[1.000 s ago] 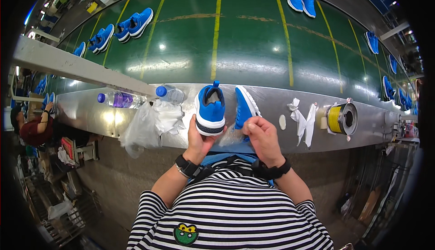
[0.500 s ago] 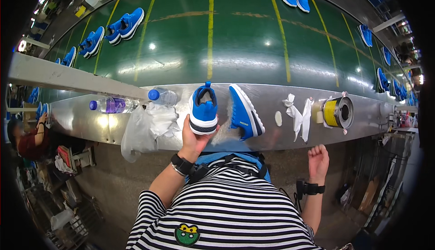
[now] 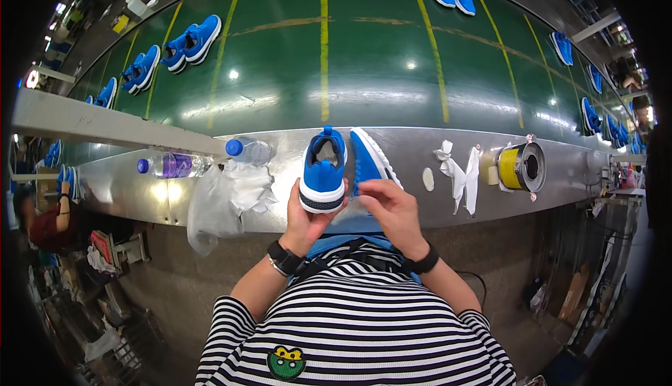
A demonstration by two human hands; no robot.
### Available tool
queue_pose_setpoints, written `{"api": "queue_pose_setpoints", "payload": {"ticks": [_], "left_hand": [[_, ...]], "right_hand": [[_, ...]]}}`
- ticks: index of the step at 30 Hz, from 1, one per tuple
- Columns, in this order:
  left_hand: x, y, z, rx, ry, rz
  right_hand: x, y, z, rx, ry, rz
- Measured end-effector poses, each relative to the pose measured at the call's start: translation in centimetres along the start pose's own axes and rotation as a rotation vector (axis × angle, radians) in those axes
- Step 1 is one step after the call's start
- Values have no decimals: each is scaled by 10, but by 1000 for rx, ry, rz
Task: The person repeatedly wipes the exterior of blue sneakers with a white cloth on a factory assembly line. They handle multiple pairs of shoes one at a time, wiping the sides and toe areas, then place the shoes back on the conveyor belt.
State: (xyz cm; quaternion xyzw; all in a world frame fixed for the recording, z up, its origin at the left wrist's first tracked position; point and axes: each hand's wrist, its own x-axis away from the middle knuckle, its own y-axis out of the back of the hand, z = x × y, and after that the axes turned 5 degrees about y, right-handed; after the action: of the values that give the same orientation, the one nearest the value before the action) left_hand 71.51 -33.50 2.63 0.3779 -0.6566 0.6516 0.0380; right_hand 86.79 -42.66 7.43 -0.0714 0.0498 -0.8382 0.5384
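Note:
My left hand [image 3: 311, 219] grips a blue sneaker [image 3: 323, 171] from below, by the white-soled end nearest me. Its opening faces up, and a loop stands at its far end. Just to the right, a second blue sneaker [image 3: 367, 160] lies on its side on the metal ledge, its white sole turned to the right. My right hand [image 3: 395, 214] is in front of that shoe and hides its near part. Its fingers are bent, with thumb and forefinger apart, and nothing shows between them.
Left on the metal ledge [image 3: 294, 144] are two plastic bottles [image 3: 248, 150] and a crumpled white bag [image 3: 210, 211]. Right are white paper strips [image 3: 458, 176] and a yellow-labelled can [image 3: 521, 167]. Beyond, blue sneaker pairs stand on a green belt [image 3: 378, 57]. A white beam [image 3: 119, 120] crosses from the left.
My right hand has come in from the far right to beside the shoes, and its fingers have spread from a closed shape. The held sneaker has shifted slightly right.

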Motion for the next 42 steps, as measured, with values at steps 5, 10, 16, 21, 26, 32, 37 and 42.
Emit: {"api": "queue_pose_setpoints", "payload": {"ticks": [5, 10, 16, 21, 26, 32, 37, 42], "left_hand": [[11, -1, 6, -51, -99, -24], [13, 17, 10, -91, -198, -65], [6, 15, 15, -114, -199, -120], [15, 27, -4, 4, -87, -15], [-12, 56, -10, 86, 40, -68], [-30, 105, -10, 16, 43, -188], [-25, 121, -16, -357, -35, -442], [-13, 113, -9, -751, -374, -634]], "right_hand": [[-7, -20, -22, 194, 151, 93], [-4, -25, -24, 338, 253, 116], [0, -17, -17, 224, 117, 71], [9, 53, 33, -524, 36, -120], [16, 102, -27, 551, -236, 28], [-25, 90, -109, 565, -149, 14], [-37, 89, -118, 516, -211, 110], [-28, 90, -116, 237, -289, 51]]}}
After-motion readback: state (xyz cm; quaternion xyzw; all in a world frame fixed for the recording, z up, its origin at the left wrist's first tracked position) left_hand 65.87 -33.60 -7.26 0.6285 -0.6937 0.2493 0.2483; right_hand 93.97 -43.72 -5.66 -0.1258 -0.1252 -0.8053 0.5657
